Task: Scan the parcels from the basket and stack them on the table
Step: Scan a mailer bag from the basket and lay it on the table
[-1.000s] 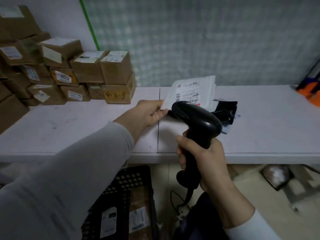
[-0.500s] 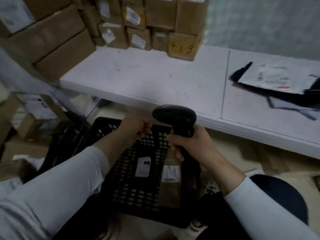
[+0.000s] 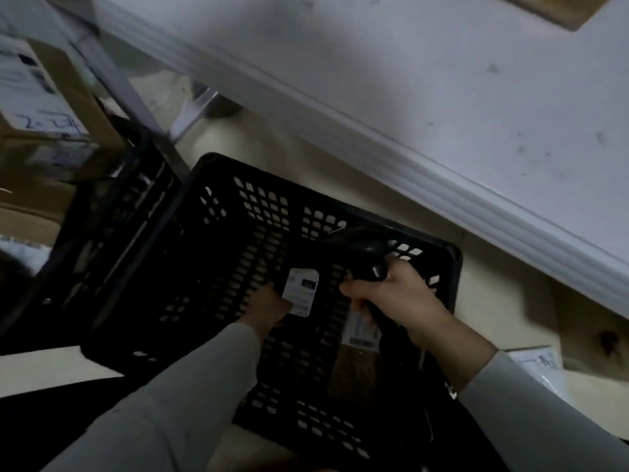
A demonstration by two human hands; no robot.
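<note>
The right hand is clenched around the handle of a black scanner, whose head sticks out past the knuckles over the far part of the black perforated basket. The left hand reaches down inside the basket, just to the left of the right hand, and its fingertips touch the near left corner of a white label on a dark parcel lying on the basket floor. The dim, blurred picture does not show whether the fingers grasp the parcel or only rest against it. Directly below the right hand, partly hidden by it and by the scanner's handle, a brown parcel with its own barcode label lies in the basket beside the dark one. Beyond both hands, above the basket's far rim, runs the edge of the white table. Far to the left of the left hand stands a second black crate, and past it a labelled cardboard box.
</note>
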